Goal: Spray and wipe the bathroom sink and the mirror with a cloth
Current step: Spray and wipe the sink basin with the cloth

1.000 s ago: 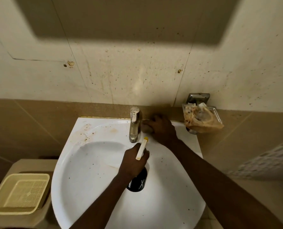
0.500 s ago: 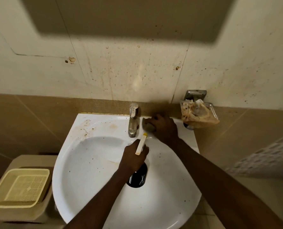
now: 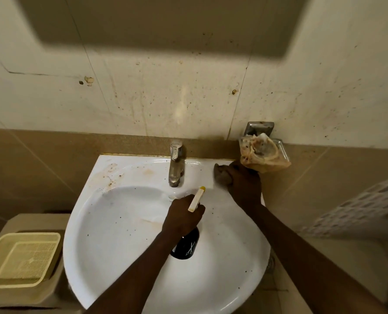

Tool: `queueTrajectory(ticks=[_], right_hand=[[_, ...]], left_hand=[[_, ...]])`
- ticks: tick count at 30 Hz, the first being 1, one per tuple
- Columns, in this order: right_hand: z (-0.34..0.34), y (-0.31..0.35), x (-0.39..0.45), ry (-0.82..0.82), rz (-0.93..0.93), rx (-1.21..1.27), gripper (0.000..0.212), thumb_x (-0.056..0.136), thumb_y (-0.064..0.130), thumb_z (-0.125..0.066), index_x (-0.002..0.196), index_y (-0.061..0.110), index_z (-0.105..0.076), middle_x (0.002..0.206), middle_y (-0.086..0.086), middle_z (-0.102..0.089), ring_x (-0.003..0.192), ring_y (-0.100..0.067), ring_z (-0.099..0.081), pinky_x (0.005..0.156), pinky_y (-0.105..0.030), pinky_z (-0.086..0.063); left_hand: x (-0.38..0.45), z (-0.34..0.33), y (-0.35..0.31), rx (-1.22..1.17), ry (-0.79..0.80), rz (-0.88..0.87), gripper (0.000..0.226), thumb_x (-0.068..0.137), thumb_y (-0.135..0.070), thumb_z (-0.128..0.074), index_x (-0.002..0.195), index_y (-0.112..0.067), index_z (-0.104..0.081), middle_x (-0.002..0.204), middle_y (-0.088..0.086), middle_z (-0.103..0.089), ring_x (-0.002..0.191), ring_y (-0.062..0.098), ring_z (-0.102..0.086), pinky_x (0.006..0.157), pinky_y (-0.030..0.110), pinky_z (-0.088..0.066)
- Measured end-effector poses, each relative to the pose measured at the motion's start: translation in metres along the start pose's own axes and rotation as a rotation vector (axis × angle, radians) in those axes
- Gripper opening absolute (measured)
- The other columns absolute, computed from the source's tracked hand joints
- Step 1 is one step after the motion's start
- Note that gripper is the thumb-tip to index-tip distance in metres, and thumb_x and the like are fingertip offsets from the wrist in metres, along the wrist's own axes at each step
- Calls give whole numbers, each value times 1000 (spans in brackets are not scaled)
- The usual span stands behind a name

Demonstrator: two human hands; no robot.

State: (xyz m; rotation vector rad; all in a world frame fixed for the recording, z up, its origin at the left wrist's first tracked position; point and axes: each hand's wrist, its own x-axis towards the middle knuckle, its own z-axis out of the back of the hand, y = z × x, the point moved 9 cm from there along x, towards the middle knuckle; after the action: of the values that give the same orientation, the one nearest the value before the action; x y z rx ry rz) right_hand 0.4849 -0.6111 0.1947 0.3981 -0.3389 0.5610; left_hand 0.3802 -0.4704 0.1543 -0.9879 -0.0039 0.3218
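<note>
Against the stained wall hangs one white sink (image 3: 120, 234), its bowl speckled with dark spots and its back left rim smeared brown. One dull metal tap (image 3: 176, 165) stands at the middle of the back rim. The right hand (image 3: 242, 184) is at the back right corner of the rim, its fingers curled round a small dark cloth (image 3: 221, 175) and pressing it on the sink surface. The left hand (image 3: 181, 217) is over the bowl, in front of the tap, its fingers wrapped round the neck of one dark spray bottle (image 3: 186, 245); the bottle's pale nozzle (image 3: 196, 198) with a yellow tip points toward the back rim. Both forearms cross the front of the bowl and hide part of it. One soap dish (image 3: 279, 146) is fixed to the wall just right of the sink, with a crumpled brownish bag (image 3: 263, 155) in it, directly above the right hand. One cream basket (image 3: 18, 259) sits on a beige stand at the lower left, well apart from the hands.
</note>
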Motion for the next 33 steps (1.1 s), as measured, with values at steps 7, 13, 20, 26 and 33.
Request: queueTrajectory(ticks=[7,13,20,26,33], right_hand=[[4,-7,-27,-5,-2,-267,20,95,26,-58,98,14,-73,89,-8,-69,80,-30,-65,68,-35,-52],[-53,24,28,206,-193,-286,38,99,43,-40,130,24,-52,123,-8,-54,107,-33,-53,81,-37,-50],[-44,43,1,351,513,55,21,89,30,-58,105,23,-69,102,-6,-67,87,-29,-63,72,-40,-53],[-48,28,44,194,44,-10,26,88,31,-60,106,17,-71,106,-12,-63,104,-39,-54,80,-41,-48],[-45,44,13,394,452,70,23,83,22,-72,105,20,-71,104,-9,-68,93,-31,-64,77,-42,-53]], left_hand=[[-2,0,2,-47,-11,-25,14,90,-14,-56,78,-7,-53,72,13,-62,65,25,-58,65,36,-48],[3,13,9,-94,-81,-67,22,88,-14,-58,69,-19,-47,60,1,-56,53,10,-50,53,15,-38],[0,26,26,-123,-100,-22,13,87,-16,-60,76,-11,-54,60,3,-57,51,6,-48,52,12,-37],[-3,27,25,-146,-58,-15,12,87,-13,-60,78,-7,-55,66,9,-59,56,8,-51,56,16,-41],[-7,37,30,-141,-83,14,10,85,-8,-58,80,0,-57,74,22,-64,64,30,-56,63,34,-47]])
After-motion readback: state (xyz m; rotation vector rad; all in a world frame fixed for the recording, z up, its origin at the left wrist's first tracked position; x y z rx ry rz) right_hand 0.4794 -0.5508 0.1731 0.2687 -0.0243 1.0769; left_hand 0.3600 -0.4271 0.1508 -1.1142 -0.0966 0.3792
